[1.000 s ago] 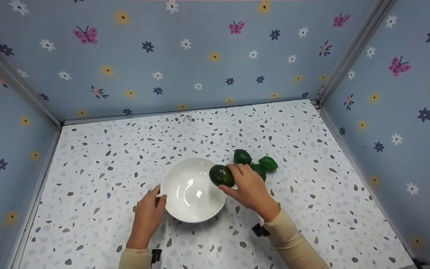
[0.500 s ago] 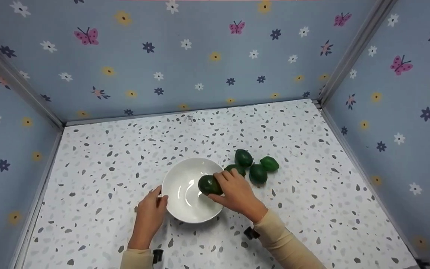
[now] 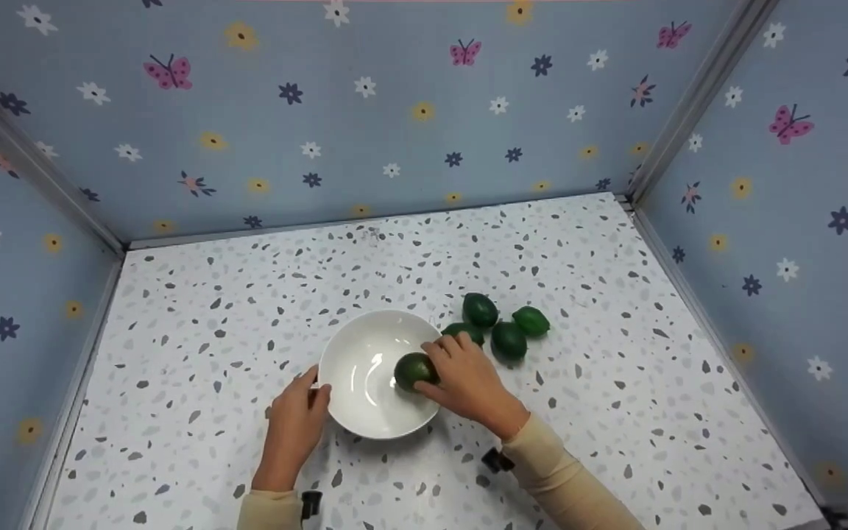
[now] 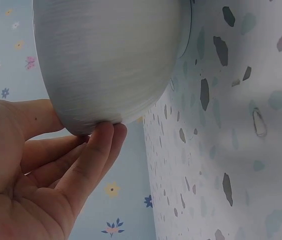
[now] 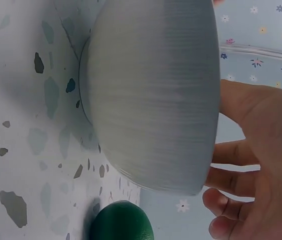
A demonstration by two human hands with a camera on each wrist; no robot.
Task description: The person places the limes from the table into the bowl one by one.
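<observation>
1. L hand [image 3: 297,419]: part-closed, thumb + fingers pinching L rim of white bowl [image 3: 350,368]; fingertips on outer wall per L wrist cam.
2. Bowl: upright on speckled tabletop [image 3: 196,331]; dk green fruit [image 3: 413,372] inside it, R half. Can't tell if fruit touches btm.
3. R hand [image 3: 468,386]: approx. half-closed, thumb + fingers round that fruit, reaching over R rim. Some fingertips hidden behind bowl in R wrist cam.
4. Tabletop R of bowl, 4 more green fruits: partly hidden fruit [image 3: 464,333] behind R hand; back fruit [image 3: 480,311]; front fruit [image 3: 509,341]; far-R fruit [image 3: 531,322], smaller + brighter.
</observation>
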